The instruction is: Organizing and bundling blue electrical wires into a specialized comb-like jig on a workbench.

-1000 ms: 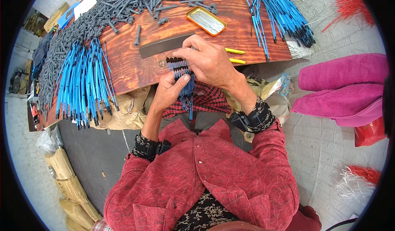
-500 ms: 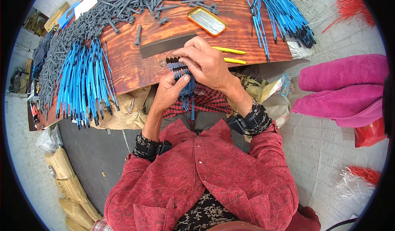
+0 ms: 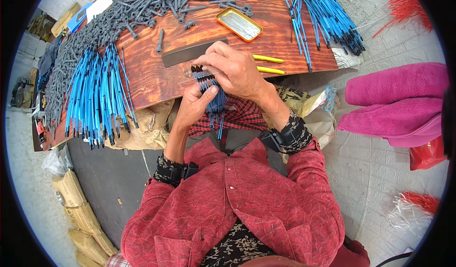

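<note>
My left hand (image 3: 192, 106) is closed around a bundle of thin blue rods (image 3: 216, 104), its thumb lying over the near side. The rods hang down toward my lap, and their black ends (image 3: 204, 75) stand in rows at the top. A thin metal wire (image 3: 186, 81) crosses these rows and pokes out to the left. Over the far side of the bundle curls my right hand (image 3: 237, 72), with bent fingertips against the black ends. The back of the hand hides part of its grip.
On the wooden table (image 3: 142, 84) lie a grey bar (image 3: 183, 54), yellow-handled pliers (image 3: 270, 70), a tin of metal wires (image 3: 239, 24) and piled grey plastic pieces (image 3: 137, 10). Blue rods lie at left (image 3: 97, 100) and right (image 3: 327, 19). Pink towels (image 3: 394, 100) are beyond the right edge.
My right hand has shifted slightly left and up over the bundle. The wire now shows sticking out on the left side. The hanging rods have swung a little.
</note>
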The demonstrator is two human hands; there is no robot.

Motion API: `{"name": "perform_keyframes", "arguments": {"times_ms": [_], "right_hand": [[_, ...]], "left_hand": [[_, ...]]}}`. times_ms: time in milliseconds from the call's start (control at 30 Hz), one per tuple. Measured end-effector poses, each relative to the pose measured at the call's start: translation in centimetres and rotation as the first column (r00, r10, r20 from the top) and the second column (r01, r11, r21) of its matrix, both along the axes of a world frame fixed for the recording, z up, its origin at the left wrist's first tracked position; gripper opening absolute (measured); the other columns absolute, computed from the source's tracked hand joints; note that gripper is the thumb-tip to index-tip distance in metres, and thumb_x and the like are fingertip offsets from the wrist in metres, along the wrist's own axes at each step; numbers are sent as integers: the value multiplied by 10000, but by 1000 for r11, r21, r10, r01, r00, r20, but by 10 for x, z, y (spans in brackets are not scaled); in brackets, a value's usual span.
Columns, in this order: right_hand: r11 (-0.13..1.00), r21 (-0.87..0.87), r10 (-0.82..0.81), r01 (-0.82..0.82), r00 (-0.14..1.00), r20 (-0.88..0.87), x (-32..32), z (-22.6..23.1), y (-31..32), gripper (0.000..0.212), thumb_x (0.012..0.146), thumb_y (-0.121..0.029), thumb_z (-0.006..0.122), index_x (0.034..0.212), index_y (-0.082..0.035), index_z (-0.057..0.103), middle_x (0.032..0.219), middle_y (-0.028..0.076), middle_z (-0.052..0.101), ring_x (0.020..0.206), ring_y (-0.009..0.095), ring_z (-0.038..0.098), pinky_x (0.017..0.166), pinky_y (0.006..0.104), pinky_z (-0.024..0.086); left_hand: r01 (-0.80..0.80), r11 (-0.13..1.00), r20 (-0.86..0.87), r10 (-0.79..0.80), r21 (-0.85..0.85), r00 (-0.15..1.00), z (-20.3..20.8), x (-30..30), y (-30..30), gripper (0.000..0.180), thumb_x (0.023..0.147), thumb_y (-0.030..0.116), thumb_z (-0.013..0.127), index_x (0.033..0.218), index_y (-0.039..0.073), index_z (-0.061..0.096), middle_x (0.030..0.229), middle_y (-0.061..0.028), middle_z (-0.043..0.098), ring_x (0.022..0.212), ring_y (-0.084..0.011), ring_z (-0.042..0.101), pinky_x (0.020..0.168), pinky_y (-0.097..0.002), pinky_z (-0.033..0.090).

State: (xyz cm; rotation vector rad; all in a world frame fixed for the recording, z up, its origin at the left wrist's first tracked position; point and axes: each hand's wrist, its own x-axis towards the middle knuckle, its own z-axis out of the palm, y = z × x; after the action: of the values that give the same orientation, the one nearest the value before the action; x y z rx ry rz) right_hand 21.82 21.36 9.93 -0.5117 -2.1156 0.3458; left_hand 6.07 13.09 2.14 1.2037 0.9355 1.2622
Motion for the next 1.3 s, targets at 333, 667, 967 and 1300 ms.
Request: {"name": "perform_keyframes", "arguments": {"times_ms": [333,667,967,1300], "right_hand": [[999,10,-41,41,999,-25,0,-1,1,146,827,-90,695,959,-146,724,867,18,624,683,221,656,538,349,507],[999,6,-38,38,999,5,2,-1,1,134,832,-90,683,945,-140,733,857,21,629,686,233,661,569,362,519],[1000,4,-30,30,999,29,3,2,-1,162,817,-68,680,950,-136,743,855,27,627,705,231,663,591,359,528],[997,61,-39,37,999,36,5,0,0,204,784,-40,674,966,-119,725,879,35,622,720,245,663,603,359,535]], "left_hand": [[-22,996,99,30,-82,995,1,6,-3,227,1012,220,629,1120,32,694,925,52,661,795,-21,567,684,-205,479],[-13,996,74,19,-92,997,5,6,-2,223,1011,221,629,1103,29,695,927,42,669,803,-29,581,696,-215,498],[-2,995,81,9,-97,997,2,5,-2,217,1010,219,631,1093,28,690,927,40,667,803,-30,579,694,-216,497],[-12,994,95,22,-110,995,1,6,-1,203,1005,222,640,1067,38,699,906,50,659,779,-23,561,667,-212,478]]}}
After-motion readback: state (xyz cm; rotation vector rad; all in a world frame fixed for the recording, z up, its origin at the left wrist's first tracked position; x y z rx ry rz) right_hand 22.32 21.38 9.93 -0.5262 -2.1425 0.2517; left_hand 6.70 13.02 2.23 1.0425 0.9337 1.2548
